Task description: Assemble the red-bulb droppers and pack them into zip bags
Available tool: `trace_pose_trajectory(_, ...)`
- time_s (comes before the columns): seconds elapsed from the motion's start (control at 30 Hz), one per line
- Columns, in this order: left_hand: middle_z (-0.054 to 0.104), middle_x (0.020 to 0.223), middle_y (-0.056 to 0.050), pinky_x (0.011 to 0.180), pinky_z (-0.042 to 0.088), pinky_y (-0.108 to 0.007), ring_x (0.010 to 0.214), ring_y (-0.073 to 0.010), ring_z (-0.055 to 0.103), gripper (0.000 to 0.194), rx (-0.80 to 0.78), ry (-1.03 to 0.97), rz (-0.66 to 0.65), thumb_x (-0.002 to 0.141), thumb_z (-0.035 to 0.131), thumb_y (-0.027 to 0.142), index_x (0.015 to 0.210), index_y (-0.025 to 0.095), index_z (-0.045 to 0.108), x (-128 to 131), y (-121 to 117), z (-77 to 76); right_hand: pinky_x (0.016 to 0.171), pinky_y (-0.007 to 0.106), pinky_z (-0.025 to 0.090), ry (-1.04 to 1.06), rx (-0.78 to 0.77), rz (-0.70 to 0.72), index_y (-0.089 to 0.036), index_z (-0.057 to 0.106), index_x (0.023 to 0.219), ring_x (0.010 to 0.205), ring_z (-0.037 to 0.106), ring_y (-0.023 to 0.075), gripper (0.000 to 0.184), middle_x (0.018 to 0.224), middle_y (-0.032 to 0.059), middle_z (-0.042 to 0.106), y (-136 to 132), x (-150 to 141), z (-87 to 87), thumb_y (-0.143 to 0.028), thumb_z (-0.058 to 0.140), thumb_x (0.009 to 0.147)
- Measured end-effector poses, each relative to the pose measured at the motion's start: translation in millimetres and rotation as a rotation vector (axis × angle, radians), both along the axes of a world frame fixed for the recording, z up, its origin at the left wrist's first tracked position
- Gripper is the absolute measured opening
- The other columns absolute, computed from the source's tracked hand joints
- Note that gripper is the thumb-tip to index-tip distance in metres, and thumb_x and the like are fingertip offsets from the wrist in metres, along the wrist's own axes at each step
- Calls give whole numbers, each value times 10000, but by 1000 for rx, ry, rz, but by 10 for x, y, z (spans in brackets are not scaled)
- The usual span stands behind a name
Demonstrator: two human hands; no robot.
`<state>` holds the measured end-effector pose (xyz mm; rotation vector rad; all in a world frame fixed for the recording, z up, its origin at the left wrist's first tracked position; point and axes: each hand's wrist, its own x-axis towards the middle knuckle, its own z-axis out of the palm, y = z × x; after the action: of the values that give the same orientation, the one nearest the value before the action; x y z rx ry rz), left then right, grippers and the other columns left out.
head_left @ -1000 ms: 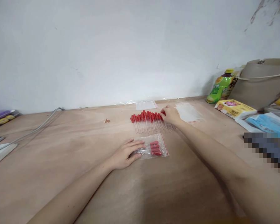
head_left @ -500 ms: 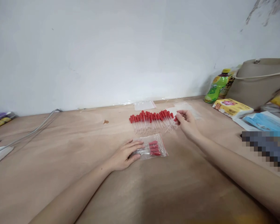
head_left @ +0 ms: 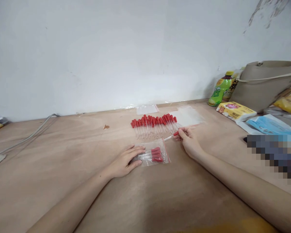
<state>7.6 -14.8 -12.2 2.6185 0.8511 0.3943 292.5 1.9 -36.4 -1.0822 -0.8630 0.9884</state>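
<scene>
A clear zip bag [head_left: 147, 161] lies flat on the table, with several red-bulbed droppers [head_left: 156, 154] inside, bulbs toward the red-edged right end. My left hand [head_left: 127, 160] rests on the bag's left end, fingers stretched out over the dropper tubes. To the right, my right hand [head_left: 188, 140] pinches one dropper [head_left: 175, 133] by its red bulb. Its clear tube slants down to the left, the tip near the bag's upper right corner; whether it touches the bag I cannot tell. Behind the bag, a row of loose droppers [head_left: 152, 124] lies with red bulbs toward the wall.
Flat clear bags [head_left: 190, 116] lie behind my right hand, and another bag [head_left: 146, 109] lies by the wall. On the right are a green bottle [head_left: 220, 89], a yellow tissue pack [head_left: 236, 111], blue packaging [head_left: 269, 125] and a beige bag [head_left: 264, 84]. A grey cable [head_left: 40, 127] runs along the left.
My right hand has drawn one dropper from the right end of the row and brought it down toward the bag's right end. My left hand has stayed on the bag.
</scene>
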Motion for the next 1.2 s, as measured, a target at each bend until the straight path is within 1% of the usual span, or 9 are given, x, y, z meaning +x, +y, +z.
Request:
trace_pose_trajectory(0.2,431,1342,-27,1087,196,-420,1242,-186,378,426,18,26,16,894,398,312,1315,264,354,-4,-21,9,641,249,474,-24,-25,262,-193,476,813,614,594,93,366,672,-22,629,-97,-44,-20,-424,687,623)
trace_pose_trajectory(0.4,382,1376,-21,1084,210,-415,1264,-196,340,481,35,49,30,898,386,328,1360,259,270,2,-40,28,790,294,472,-52,-175,563,-174,523,810,789,626,127,375,835,30,670,-80,49,8,-315,756,552)
trace_pose_trajectory(0.5,351,1395,-19,1084,212,-409,1280,-194,312,486,44,63,28,902,378,326,1368,265,253,8,-35,36,702,254,477,-151,-196,641,-163,558,791,684,605,99,355,733,-3,654,-60,64,20,-319,759,543)
trace_pose_trajectory(0.63,343,1399,-14,1081,217,-414,1278,-197,316,491,49,62,9,900,386,324,1369,281,246,11,-22,33,525,212,421,-283,-198,674,-159,588,806,492,498,65,358,524,-60,546,-39,-41,21,-374,738,562)
trace_pose_trajectory(0.73,350,1396,-12,1084,212,-409,1276,-193,321,491,53,56,-3,900,390,317,1368,282,247,15,-18,33,486,209,390,-386,-160,682,-151,626,825,477,452,53,344,615,-27,586,-31,-147,40,-418,687,616)
trace_pose_trajectory(0.87,343,1399,-20,1085,205,-409,1277,-189,318,490,55,61,-12,903,385,314,1371,276,243,16,-19,34,522,209,399,-473,-48,785,-162,659,835,558,474,67,308,749,-5,622,-45,-178,94,-428,616,686)
trace_pose_trajectory(1.03,341,1400,-25,1084,201,-412,1283,-180,308,486,53,67,-9,905,380,321,1369,272,243,6,-16,17,522,211,405,-442,-86,741,-150,658,857,549,485,70,328,757,7,644,-50,-164,102,-423,618,680)
trace_pose_trajectory(1.13,352,1394,-22,1084,194,-419,1276,-178,321,480,44,65,-19,908,373,318,1368,280,242,11,-15,12,448,207,374,-436,-113,563,-136,646,826,467,457,64,335,682,15,640,-27,-213,32,-431,623,670)
trace_pose_trajectory(1.2,348,1397,-20,1084,189,-423,1277,-178,320,475,43,68,-24,910,367,316,1367,285,242,18,-13,14,445,217,387,-479,-88,431,-137,637,790,488,497,89,316,669,31,646,-10,-252,-28,-426,634,663)
